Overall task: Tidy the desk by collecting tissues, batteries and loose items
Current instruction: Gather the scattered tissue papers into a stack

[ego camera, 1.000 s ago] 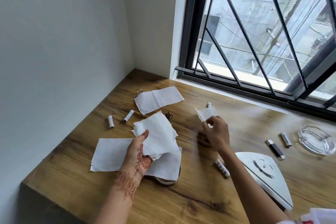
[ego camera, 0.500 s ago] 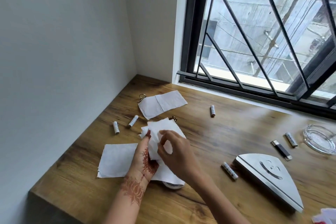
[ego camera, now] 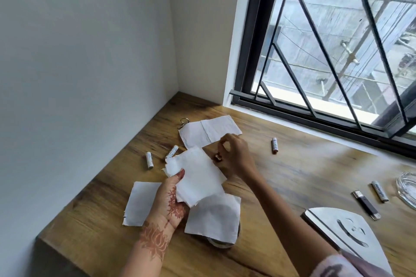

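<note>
Left hand (ego camera: 167,200) gripping tissues (ego camera: 198,177), right hand (ego camera: 234,155) at far tissue (ego camera: 202,132)

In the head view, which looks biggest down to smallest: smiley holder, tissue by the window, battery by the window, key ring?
1. Smiley holder, though it is nearest the camera.
2. Tissue.
3. Battery and key ring: alike, and the ring is partly hidden, so unsure.
</note>
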Demonstrator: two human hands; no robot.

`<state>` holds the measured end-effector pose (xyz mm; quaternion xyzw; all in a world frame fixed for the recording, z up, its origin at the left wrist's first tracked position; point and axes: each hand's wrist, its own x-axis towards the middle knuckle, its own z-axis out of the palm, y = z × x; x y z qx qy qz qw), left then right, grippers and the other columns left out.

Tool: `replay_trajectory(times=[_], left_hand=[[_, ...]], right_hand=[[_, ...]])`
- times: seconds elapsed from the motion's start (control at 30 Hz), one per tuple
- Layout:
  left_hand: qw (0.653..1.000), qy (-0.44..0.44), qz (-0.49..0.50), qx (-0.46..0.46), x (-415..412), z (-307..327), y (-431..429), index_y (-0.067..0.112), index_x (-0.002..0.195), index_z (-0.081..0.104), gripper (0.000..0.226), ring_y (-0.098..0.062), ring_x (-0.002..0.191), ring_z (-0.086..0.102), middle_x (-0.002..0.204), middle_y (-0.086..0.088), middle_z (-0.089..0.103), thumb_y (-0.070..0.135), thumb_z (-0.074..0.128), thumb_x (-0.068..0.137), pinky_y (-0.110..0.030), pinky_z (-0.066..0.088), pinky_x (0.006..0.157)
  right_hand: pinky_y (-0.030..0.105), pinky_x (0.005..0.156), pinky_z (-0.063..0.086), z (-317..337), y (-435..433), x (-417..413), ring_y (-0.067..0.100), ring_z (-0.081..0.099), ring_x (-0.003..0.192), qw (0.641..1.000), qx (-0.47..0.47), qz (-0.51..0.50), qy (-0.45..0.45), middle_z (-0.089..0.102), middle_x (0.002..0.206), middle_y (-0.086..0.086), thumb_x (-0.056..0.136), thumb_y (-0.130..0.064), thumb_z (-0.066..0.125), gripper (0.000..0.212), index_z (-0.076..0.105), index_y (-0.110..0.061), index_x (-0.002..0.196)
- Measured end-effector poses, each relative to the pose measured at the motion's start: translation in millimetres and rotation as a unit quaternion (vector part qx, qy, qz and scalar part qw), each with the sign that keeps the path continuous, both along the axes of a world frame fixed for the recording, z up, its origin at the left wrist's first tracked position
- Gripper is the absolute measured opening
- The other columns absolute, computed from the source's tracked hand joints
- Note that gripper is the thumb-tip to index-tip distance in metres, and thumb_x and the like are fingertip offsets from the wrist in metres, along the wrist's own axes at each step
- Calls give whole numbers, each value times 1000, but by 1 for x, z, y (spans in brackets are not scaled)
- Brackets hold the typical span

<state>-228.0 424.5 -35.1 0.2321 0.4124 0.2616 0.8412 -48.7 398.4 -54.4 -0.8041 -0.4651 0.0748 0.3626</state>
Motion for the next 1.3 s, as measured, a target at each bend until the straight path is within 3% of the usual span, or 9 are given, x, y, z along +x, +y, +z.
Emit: replay_trajectory(times=[0.13, 0.3, 0.43, 0.63, 0.73, 0.9, 1.07, 1.23, 1.3], left_hand=[[1000, 1, 4, -4, -1, -3, 8, 10, 95, 61, 12, -29, 91, 63, 95, -12, 69, 16, 52, 91, -44, 52, 78], [1000, 19, 1, -2, 3, -6, 15, 8, 98, 63, 16, -27, 84, 65, 88, -10, 71, 17, 51, 92, -31, 58, 52], [1000, 29, 1, -9, 5, -11, 18, 10, 102, 62, 17, -28, 88, 66, 99, -11, 69, 18, 52, 91, -32, 58, 55], [999, 25, 12, -19, 3, -11, 20, 10, 99, 62, 15, -28, 89, 64, 100, -12, 68, 16, 51, 91, -37, 53, 66], [999, 26, 17, -20, -2, -11, 19, 11, 100, 62, 15, -27, 88, 65, 98, -12, 69, 17, 52, 91, -36, 55, 64], [1000, 14, 8, -27, -7, -7, 16, 9, 97, 63, 15, -28, 85, 65, 81, -11, 74, 18, 52, 91, -32, 58, 55], [999, 1, 4, -34, -12, -7, 14, 6, 111, 60, 25, -29, 88, 65, 101, -15, 68, 18, 52, 90, -33, 58, 55], [998, -52, -24, -40, -16, -8, 8, 7, 107, 63, 37, -23, 76, 69, 87, -12, 71, 29, 56, 78, -31, 55, 59], [997, -52, -25, -44, -17, -6, 6, 6, 109, 62, 43, -25, 87, 68, 92, -13, 71, 39, 55, 82, -35, 54, 67]], right_hand=[[32, 75, 44, -26, 25, 49, 27, 55, 96, 994, -35, -99, 28, 58, 113, 14, 91, -23, 55, 27, 58, -1, 106], [42, 94, 36, -38, 43, 75, 34, 44, 110, 974, -105, -200, -5, 54, 114, 18, 89, -34, 55, 36, 59, 0, 101], [41, 89, 43, -41, 54, 82, 32, 54, 102, 962, -92, -250, 54, 63, 102, 14, 83, -23, 59, 19, 67, -6, 90], [30, 66, 46, -17, 37, 77, 20, 56, 75, 935, 89, -269, 214, 62, 79, 7, 78, -12, 62, 9, 63, -4, 83], [26, 68, 51, 3, 20, 58, 17, 59, 73, 942, 155, -231, 187, 63, 78, 5, 77, -6, 65, 7, 63, -7, 84], [5, 60, 47, 32, -7, 5, 0, 57, 67, 968, 206, -108, 90, 60, 81, -2, 79, 2, 65, 23, 57, -4, 100], [2, 58, 39, 34, -25, -51, 6, 55, 67, 986, 162, 31, -38, 65, 86, 3, 77, 4, 63, 32, 57, -4, 106], [18, 69, 45, 16, -36, -99, 11, 52, 87, 984, 69, 155, -46, 64, 93, 1, 75, -8, 64, 38, 55, -12, 112], [24, 73, 45, 11, -37, -107, 13, 50, 92, 985, 62, 157, -29, 63, 94, -1, 77, -19, 60, 36, 56, -14, 113]])
